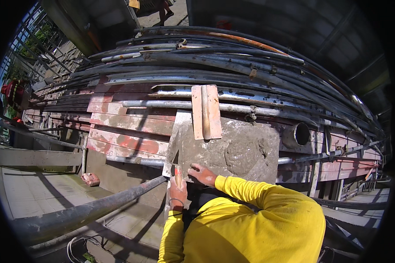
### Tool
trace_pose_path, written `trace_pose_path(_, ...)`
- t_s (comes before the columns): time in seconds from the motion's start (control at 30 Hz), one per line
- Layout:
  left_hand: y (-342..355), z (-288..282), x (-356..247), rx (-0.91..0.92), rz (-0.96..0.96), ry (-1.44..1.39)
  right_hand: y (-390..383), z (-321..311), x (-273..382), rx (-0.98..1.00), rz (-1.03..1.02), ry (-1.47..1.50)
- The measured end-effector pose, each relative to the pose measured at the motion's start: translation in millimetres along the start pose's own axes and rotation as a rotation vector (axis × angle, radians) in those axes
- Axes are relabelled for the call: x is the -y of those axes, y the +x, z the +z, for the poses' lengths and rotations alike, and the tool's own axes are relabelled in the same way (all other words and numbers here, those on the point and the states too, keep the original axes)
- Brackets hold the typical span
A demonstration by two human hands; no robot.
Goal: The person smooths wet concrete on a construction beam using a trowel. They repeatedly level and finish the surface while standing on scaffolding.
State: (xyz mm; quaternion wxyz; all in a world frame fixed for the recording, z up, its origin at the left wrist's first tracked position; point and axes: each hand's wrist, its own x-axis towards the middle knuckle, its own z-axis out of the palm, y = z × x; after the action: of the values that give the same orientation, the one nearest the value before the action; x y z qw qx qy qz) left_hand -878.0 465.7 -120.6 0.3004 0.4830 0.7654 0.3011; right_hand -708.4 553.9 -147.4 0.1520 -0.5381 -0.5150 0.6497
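My left hand (177, 193) is closed around the handle of a small pointed trowel (177, 170), at the near left corner of a mortar-covered board (193, 151). Just to its right, my right hand (202, 175) rests at the board's near edge, fingers stretched toward the trowel and nothing visible in them. A mound of wet grey mortar (243, 157) sits on the right half of the board. Across the far edge lies a pinkish rectangular float (213, 111) with a ridge down its middle, overlapping a metal pipe.
Long scaffold pipes (232, 63) are stacked beyond the board. Red-stained planks (131, 140) extend to the left. A short round tube (296, 134) stands right of the board. A thick pipe (92, 210) slants in at lower left. Another person's legs (163, 12) show at the top.
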Motion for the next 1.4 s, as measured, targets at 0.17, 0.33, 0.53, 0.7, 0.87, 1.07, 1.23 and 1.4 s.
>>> trace_pose_path(0.17, -21.7, 24.6, 114.2, 0.217, -0.354, 0.274, -12.1, -18.4, 11.4, -0.2, -0.13, -0.385)
trace_pose_path(0.33, -71.4, -28.6, 69.3, 0.111, -0.347, 0.265, -17.7, -11.6, 76.5, -0.29, -0.503, -0.341)
trace_pose_path(0.53, -111.5, -33.0, 114.9, 0.367, -0.266, 0.467, -15.2, 46.2, 162.5, -0.281, -0.998, -0.122)
trace_pose_path(0.7, -80.4, 32.2, 123.7, 0.317, -0.581, 0.571, -37.6, 99.7, 226.5, -0.081, -1.233, 0.011)
trace_pose_path(0.87, -100.1, -62.9, 23.5, 0.209, -0.575, 0.237, -51.2, 131.1, 260.3, 0.161, -1.479, 0.003)
trace_pose_path(1.07, -241.4, -136.9, 28.2, 0.103, -0.599, 0.05, -66.5, 180.3, 268.7, 0.363, -1.259, 0.06)
trace_pose_path(1.23, -372.8, -250.4, -54.3, -0.075, -0.689, 0.08, -39.0, 194.5, 243.3, 0.296, -1.295, 0.361)
trace_pose_path(1.4, -435.1, -310.2, -64.1, -0.505, -0.874, 0.381, -43.8, 194.1, 243.4, 0.257, -1.22, 0.401)
